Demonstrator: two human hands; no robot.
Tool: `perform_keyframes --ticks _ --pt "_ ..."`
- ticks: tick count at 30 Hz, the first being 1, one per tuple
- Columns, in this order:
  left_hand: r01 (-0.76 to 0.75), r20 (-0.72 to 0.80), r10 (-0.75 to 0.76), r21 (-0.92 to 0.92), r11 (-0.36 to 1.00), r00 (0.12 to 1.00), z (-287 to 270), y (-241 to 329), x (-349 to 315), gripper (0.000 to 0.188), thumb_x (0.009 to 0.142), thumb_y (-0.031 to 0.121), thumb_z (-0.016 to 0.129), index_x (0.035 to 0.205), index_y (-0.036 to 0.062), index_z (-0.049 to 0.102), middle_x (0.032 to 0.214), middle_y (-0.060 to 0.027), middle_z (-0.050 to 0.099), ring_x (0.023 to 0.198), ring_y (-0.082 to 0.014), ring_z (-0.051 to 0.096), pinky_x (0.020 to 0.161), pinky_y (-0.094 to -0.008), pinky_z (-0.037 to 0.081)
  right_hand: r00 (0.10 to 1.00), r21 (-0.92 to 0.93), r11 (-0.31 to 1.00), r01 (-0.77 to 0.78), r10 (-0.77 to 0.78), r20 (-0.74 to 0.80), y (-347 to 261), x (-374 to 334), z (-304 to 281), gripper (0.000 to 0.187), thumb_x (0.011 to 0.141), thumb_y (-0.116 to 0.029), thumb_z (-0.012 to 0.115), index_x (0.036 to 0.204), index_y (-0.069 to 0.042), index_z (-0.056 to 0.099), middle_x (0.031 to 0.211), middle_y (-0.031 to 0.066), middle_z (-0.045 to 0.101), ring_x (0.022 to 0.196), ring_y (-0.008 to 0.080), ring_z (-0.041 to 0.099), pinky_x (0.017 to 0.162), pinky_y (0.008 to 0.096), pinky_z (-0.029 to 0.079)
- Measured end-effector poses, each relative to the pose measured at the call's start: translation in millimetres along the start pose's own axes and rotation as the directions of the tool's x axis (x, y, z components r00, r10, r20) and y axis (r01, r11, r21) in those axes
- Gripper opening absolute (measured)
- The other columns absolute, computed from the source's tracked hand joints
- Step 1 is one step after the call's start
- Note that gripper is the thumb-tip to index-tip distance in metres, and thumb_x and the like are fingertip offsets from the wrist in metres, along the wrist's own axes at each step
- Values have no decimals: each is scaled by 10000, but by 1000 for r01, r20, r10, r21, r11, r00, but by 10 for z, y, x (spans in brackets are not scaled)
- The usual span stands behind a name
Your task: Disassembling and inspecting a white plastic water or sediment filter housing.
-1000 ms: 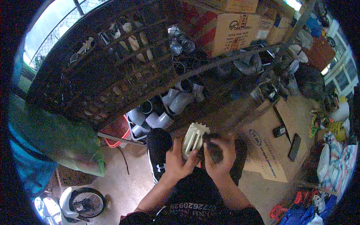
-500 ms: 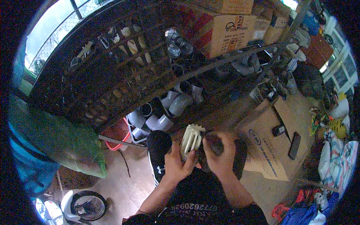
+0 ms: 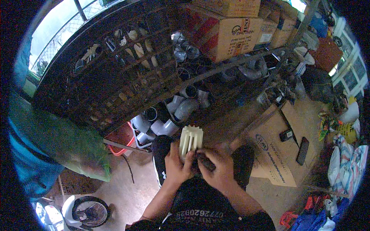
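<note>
My left hand (image 3: 178, 166) is wrapped round a cream slotted plastic cylinder (image 3: 190, 138) with a toothed upper rim. It stands nearly upright above my lap, and its lower end is hidden by my fingers. Right beside it, my right hand (image 3: 220, 172) is closed on a dark, rounded piece (image 3: 206, 161) whose kind I cannot make out. That piece sits close to the cylinder's lower right side; whether they touch is unclear.
Grey pipe elbows (image 3: 187, 109) fill a crate ahead, beside a red basket (image 3: 122, 145). Behind runs a dark rack (image 3: 127, 82) of fittings, with cardboard boxes (image 3: 237, 36) on top. Flattened cardboard (image 3: 271, 161) at right carries a black phone-like object (image 3: 302, 151). A green sack (image 3: 77, 154) is left.
The cream cylinder has shifted slightly left and straightened. My right hand has come down and left, with the dark piece now lower beside the cylinder.
</note>
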State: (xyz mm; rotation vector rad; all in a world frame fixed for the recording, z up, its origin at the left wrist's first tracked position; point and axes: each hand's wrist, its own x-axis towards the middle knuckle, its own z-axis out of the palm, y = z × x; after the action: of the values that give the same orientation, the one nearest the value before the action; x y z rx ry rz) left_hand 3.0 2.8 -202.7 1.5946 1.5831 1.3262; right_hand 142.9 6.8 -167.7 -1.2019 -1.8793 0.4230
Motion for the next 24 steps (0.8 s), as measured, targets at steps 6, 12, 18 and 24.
perform_keyframes --ticks 6,12,18,24 --pt "-67 45 68 -17 998 997 56 73 30 424 782 246 558 1093 -14 435 839 -249 584 763 -391 597 651 -396 480 985 -89 996 11 -26 -168 75 153 -79 219 654 -99 677 863 -66 619 806 116 615 787 292 589 700 352 465" --pt "59 87 -51 -92 994 995 -42 36 66 425 808 248 523 1133 -7 423 890 -215 596 828 -313 617 683 -376 476 999 3 1000 -8 8 -35 -13 -65 -7 220 624 -109 706 822 -81 614 839 108 608 753 275 590 653 347 464" --pt "499 329 -380 -469 728 864 198 -165 -214 441 890 261 436 1207 -41 380 1058 -142 546 959 -188 508 819 -297 410 951 -44 998 -34 19 -309 65 288 -143 203 631 -140 713 773 -66 589 767 99 591 705 281 583 631 365 449" --pt "246 210 -143 -629 738 967 71 -11 -59 456 907 256 401 1232 -58 344 1134 -142 488 1026 -170 460 886 -275 350 996 61 998 -29 34 -79 91 -108 -20 244 615 -162 708 805 -67 588 857 116 588 736 306 572 658 382 462"
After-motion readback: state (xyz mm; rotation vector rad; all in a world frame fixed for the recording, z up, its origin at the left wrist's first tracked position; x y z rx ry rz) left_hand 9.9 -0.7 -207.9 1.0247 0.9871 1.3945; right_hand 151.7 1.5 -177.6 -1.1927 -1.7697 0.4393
